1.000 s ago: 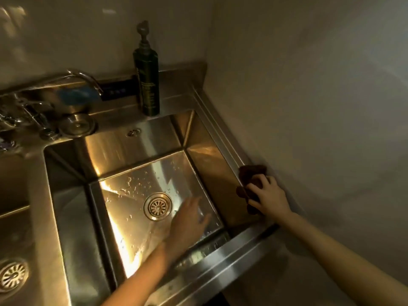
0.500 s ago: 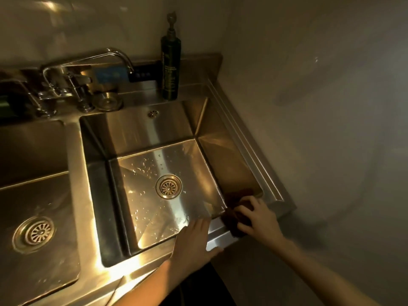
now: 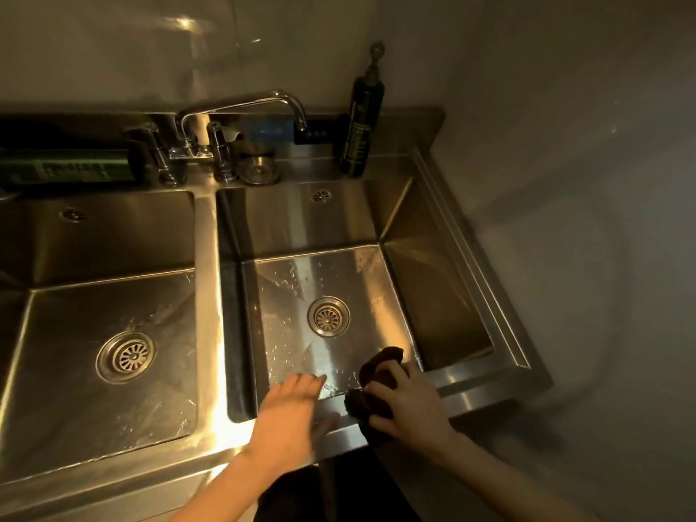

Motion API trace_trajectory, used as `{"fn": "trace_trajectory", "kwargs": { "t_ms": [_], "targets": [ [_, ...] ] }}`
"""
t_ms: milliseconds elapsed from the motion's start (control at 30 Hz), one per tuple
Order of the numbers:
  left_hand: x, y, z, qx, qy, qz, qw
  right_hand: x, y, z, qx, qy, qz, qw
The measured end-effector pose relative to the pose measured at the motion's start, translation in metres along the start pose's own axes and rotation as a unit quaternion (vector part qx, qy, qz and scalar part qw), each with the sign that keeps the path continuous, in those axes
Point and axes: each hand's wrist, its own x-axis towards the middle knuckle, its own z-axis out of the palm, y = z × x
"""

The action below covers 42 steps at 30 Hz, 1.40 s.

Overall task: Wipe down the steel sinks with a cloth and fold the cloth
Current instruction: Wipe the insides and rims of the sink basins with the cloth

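Both forearms are entering from the bottom edge, which is cutting them off above the wrists, and the dim amber lighting is leaving detail hard to read. The right hand (image 3: 408,403) is closing its curled fingers over a dark cloth (image 3: 378,371) bunched on the front rim of the right sink (image 3: 470,386), near its front right corner; the hand is covering much of the cloth, so its folds are not discernible. The left hand (image 3: 290,416) is lying open and flat, fingers extended, palm down on the same rim just beside the cloth, holding nothing. Water droplets are showing on the basin floor around the right drain (image 3: 328,316). The left sink (image 3: 101,333) is running off the left edge. Farther back, the faucet (image 3: 241,107) is standing behind the divider, and a dark pump bottle (image 3: 361,122) is standing upright on the rear ledge, its label illegible.
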Motion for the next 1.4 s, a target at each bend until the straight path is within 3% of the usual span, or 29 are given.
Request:
{"fn": "trace_trajectory", "kwargs": {
  "t_ms": [133,233,333,467,567,700,833,867,1067,1233,1300,1400],
  "targets": [
    [0.026,-0.06,-0.035,0.047,0.098,-0.104,0.989,0.054,0.015,-0.015,0.052,-0.048,-0.014,0.997],
    [0.053,-0.103,-0.054,0.046,0.124,-0.197,0.971,0.104,0.018,-0.015,0.101,-0.055,-0.014,0.993],
    [0.07,-0.133,-0.065,0.039,0.126,-0.224,0.966,0.158,0.012,-0.005,0.189,-0.053,0.006,0.981],
    [0.073,-0.148,-0.058,0.017,0.141,-0.212,0.967,0.227,-0.016,0.011,0.407,-0.012,0.116,0.906],
    [0.071,-0.151,-0.052,-0.003,0.152,-0.199,0.968,0.282,-0.034,0.03,0.47,-0.044,0.14,0.87],
    [0.072,-0.153,-0.05,-0.001,0.164,-0.182,0.97,0.348,-0.074,0.041,0.622,-0.071,0.194,0.755],
    [0.073,-0.15,-0.051,-0.003,0.165,-0.204,0.965,0.373,-0.116,0.057,0.708,-0.115,0.181,0.672],
    [0.074,-0.149,-0.052,-0.002,0.165,-0.2,0.966,0.381,-0.117,0.062,0.711,-0.102,0.194,0.668],
    [0.074,-0.152,-0.045,-0.027,0.171,-0.215,0.961,0.45,-0.113,0.092,0.6,-0.009,0.247,0.761],
    [0.074,-0.151,-0.048,0.011,0.164,-0.205,0.965,0.44,-0.102,0.126,0.538,-0.162,0.293,0.774],
    [0.074,-0.15,-0.05,0.005,0.158,-0.209,0.965,0.422,-0.101,0.096,0.494,-0.143,0.201,0.834],
    [0.076,-0.148,-0.053,0.01,0.157,-0.217,0.963,0.392,-0.094,0.053,0.404,-0.039,0.044,0.913]
  ]
}}
